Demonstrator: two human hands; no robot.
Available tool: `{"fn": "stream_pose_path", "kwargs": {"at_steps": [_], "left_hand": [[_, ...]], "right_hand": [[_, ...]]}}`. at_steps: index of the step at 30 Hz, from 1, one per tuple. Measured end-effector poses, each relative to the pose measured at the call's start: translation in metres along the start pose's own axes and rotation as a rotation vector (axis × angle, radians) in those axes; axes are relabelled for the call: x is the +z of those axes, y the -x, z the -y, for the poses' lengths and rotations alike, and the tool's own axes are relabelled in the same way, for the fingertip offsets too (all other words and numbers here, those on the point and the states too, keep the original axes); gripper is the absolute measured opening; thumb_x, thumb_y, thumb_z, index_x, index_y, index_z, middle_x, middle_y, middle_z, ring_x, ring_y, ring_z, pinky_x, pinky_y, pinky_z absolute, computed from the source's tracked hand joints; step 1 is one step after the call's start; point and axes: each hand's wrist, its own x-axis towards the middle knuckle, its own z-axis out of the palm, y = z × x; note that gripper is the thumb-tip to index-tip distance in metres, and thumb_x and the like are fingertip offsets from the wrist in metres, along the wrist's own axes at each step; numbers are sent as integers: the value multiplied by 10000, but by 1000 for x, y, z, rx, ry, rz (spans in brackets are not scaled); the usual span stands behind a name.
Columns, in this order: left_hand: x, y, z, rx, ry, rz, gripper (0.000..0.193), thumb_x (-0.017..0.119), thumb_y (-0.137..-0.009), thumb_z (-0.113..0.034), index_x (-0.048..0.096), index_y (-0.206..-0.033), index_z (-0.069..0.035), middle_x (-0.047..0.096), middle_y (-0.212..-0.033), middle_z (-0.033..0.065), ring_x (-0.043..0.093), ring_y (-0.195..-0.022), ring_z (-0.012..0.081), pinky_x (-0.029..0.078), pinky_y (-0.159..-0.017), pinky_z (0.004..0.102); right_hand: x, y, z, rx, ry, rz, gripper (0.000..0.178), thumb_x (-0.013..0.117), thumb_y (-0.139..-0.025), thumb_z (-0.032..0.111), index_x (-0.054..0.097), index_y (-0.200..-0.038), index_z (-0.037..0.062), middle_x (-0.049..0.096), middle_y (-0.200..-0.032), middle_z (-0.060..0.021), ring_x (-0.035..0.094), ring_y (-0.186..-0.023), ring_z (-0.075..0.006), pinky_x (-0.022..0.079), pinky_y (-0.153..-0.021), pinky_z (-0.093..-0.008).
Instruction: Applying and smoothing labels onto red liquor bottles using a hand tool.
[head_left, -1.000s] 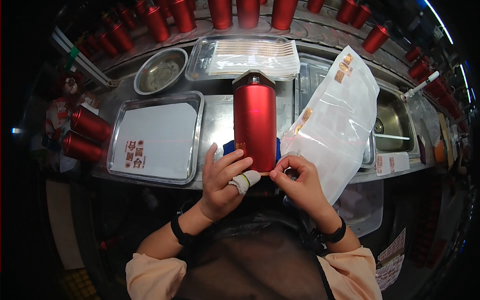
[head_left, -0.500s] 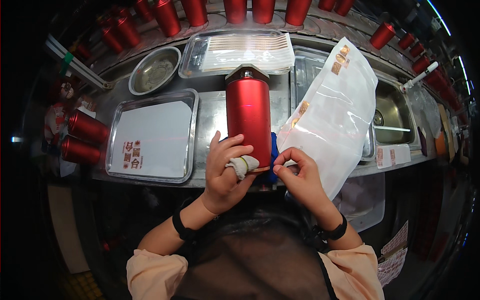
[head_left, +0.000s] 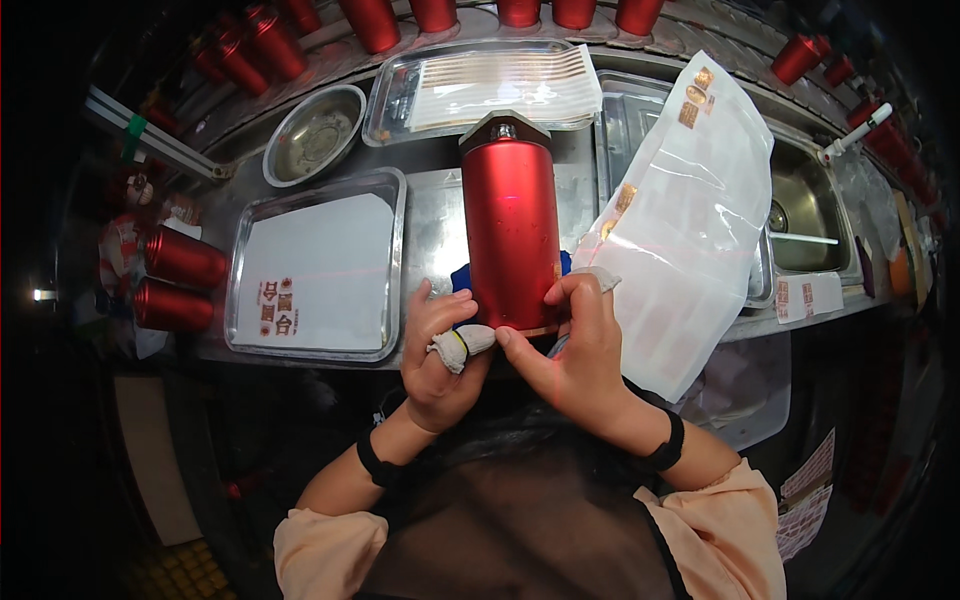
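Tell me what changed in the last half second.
The right hand, which was apart from the red bottle, has moved left onto its lower right end. The red bottles behind have shifted right. The left hand stays at the bottle's lower left; the white sheet stays in its tray.

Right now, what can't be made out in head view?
All head view:
Red bottle: underside, facing away from the camera.
Blue material: middle hidden by the bottle.
Right hand: some fingers hidden behind the hand.
Far red canisters: upper ends cut by top edge.
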Motion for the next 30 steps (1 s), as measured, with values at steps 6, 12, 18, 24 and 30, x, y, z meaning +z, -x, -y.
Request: {"fn": "stream_pose_path", "kwargs": {"at_steps": [6, 12, 18, 24, 30], "left_hand": [[2, 1, 1, 43, -9, -6, 339, 795, -692, 47, 662, -986, -59, 652, -1157, 110, 649, -1097, 337, 362, -1087, 615], [1, -4, -4, 90, -99, 64, 394, 796, -697, 51, 655, -1043, -76, 650, -1124, 81, 632, -1127, 324, 358, -1096, 616], [1, -7, -6, 120, -140, 84, 386, 794, -682, 64, 669, -1016, -85, 652, -1141, 84, 622, -1149, 330, 345, -1104, 620], [3, -6, -4, 146, -177, 82, 404, 797, -657, 62, 675, -1010, -94, 648, -1163, 77, 617, -1155, 328, 342, -1103, 617], [6, -11, -7, 193, -202, 117, 245, 769, -715, -25, 574, -851, -84, 667, -1194, 80, 601, -1190, 327, 304, -1096, 661]], "right_hand": [[-2, -1, -6, 1, -26, 17, 448, 791, -774, 187, 473, -1037, 14, 513, -970, -142, 567, -855, -332, 498, -678, -390], [-12, -4, -3, 37, -119, 103, 352, 736, -821, 94, 480, -1048, 15, 502, -995, -152, 588, -813, -263, 505, -655, -335], [-21, -6, -21, 131, -359, 190, 302, 696, -831, 44, 508, -1066, 20, 499, -1022, -126, 588, -828, -186, 478, -650, -268], [-15, -6, -15, 179, -401, 178, 286, 686, -830, 37, 518, -1061, 22, 506, -1022, -99, 571, -805, -132, 440, -623, -240], [-20, -5, -18, 177, -349, 185, 284, 668, -823, 13, 528, -1070, 18, 516, -1026, -93, 566, -824, -125, 450, -632, -237]]}}
